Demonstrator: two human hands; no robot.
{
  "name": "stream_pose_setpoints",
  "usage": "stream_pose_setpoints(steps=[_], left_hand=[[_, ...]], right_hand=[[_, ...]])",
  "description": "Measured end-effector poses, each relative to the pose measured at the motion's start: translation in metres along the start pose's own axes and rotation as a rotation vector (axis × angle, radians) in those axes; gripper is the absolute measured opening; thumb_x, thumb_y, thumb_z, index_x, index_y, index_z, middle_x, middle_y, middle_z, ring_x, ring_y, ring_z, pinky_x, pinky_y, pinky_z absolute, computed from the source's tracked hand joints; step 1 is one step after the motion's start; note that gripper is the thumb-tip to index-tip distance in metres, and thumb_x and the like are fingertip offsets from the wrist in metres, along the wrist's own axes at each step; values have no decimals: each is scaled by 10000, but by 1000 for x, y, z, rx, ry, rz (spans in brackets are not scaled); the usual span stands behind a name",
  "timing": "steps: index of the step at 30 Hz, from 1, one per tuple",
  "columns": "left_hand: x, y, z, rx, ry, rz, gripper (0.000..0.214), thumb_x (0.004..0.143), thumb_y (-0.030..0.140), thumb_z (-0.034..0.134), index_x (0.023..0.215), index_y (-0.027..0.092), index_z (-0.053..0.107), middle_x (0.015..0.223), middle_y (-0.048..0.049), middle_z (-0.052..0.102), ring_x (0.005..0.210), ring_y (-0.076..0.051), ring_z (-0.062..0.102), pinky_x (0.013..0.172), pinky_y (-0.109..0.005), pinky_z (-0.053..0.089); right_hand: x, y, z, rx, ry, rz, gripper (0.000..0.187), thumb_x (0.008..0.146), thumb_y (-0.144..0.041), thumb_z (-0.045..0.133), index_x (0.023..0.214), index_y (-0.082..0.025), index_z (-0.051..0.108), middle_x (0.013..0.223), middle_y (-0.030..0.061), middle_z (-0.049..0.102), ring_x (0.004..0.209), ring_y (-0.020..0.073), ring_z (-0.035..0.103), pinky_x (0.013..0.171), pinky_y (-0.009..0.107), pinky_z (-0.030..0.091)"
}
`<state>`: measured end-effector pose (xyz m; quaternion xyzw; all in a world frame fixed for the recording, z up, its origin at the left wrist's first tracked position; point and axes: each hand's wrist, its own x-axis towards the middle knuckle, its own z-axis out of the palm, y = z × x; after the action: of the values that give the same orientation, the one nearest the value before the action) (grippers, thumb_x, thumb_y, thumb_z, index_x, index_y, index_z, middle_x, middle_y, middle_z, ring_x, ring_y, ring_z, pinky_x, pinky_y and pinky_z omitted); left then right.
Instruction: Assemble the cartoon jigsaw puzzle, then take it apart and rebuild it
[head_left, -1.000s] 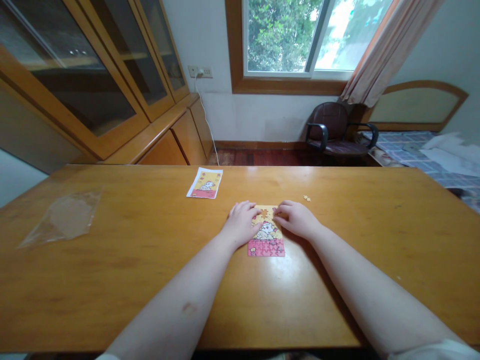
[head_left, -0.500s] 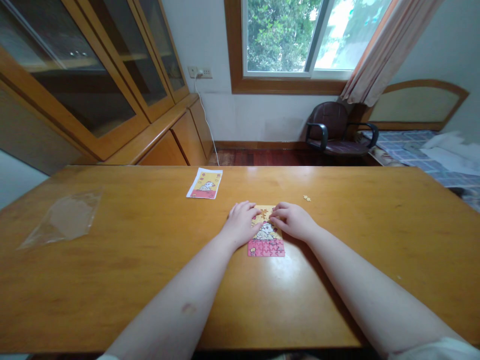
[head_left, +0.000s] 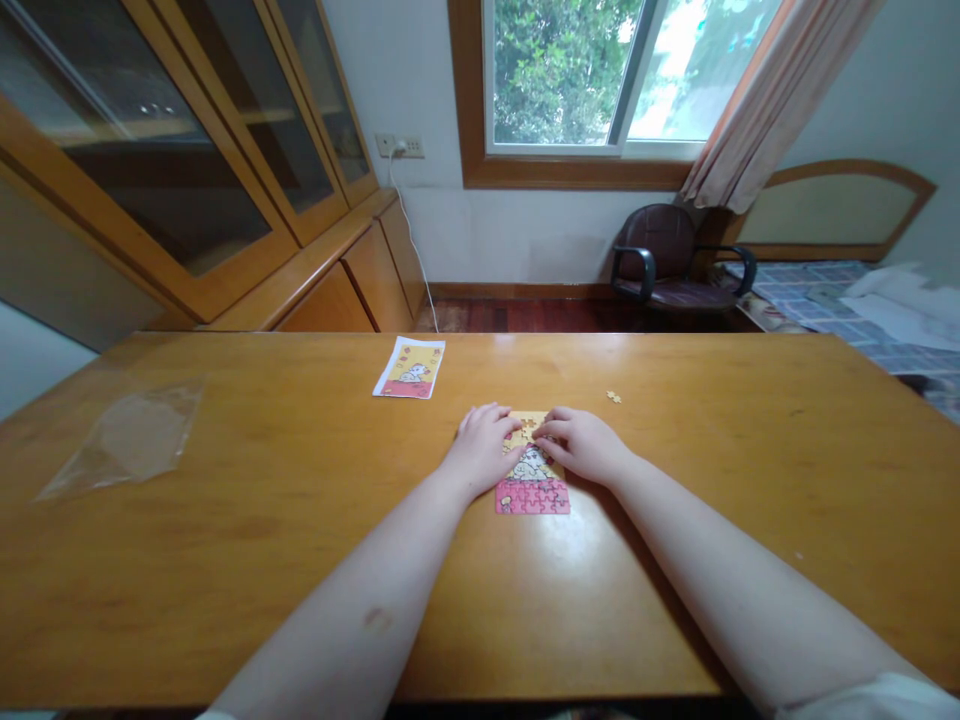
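The puzzle [head_left: 532, 495] lies mid-desk [head_left: 225, 520] between the left hand [head_left: 484, 450], its fingers and thumb apart, and the right hand [head_left: 585, 443], whose hard push could pop it apart, but those bent fingers hide the far right part, and I can't tell if they pinch a piece.

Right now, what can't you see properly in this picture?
- Head view: part of the jigsaw puzzle's left side, covered by the left hand.
- Head view: whether the right hand holds anything; the hand itself hides that.
- Head view: whether the loose yellow jigsaw bit is one piece or two; too small.
- Head view: the rest of the bed, cut off by the right edge.
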<state>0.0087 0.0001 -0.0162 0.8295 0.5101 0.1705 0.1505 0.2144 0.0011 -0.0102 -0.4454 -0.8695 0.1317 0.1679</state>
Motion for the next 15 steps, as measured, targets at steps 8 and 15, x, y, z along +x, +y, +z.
stream_pose_setpoints(steps=[8, 15], left_hand=[[-1, 1, -3, -14, 65, 45, 212, 828, 292, 550, 981, 245, 690, 1250, -59, 589, 1200, -236, 479, 1077, -439, 339], [-1, 0, -2, -11, 67, 58, 177, 828, 271, 555, 896, 254, 718, 1210, -54, 608, 1186, -236, 489, 1072, -461, 336]], right_hand=[[0, -4, -2, -5, -20, 6, 256, 904, -342, 506, 966, -221, 722, 940, 67, 647, 835, 155, 623, 788, 265, 462], [0, -3, -1, -4, -15, -2, 253, 900, -350, 513, 966, -221, 720, 941, 63, 640, 834, 153, 620, 792, 263, 459]])
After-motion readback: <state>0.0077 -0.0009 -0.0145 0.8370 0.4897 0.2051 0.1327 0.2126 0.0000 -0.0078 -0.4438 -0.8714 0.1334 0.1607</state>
